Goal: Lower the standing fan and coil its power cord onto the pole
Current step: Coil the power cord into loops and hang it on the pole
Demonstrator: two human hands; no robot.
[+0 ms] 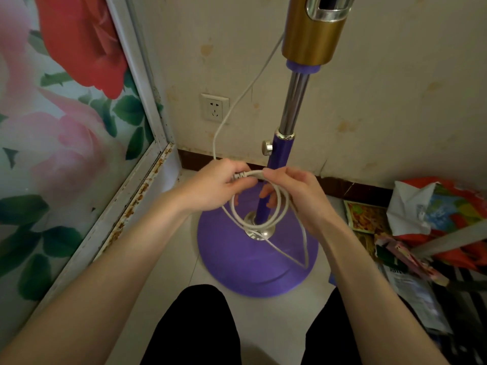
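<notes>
Pinching thin white power cord [259, 206] loops beside purple fan pole [274, 164], left hand [210, 188] and right hand [297, 191] fingers clamped to keep coil tidy.

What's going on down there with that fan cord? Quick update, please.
Left hand and right hand both pinching the white cord. Loops circling the purple pole just above the base. Slack trails up the wall. Clutter at right, not in the way.

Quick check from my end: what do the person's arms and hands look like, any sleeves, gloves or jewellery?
Both arms are bare from the bottom of the frame to the wrists, with no sleeves in view. The left hand and right hand wear no gloves, and no rings, watch or bracelet show. Dark black trousers cover the legs below.
</notes>
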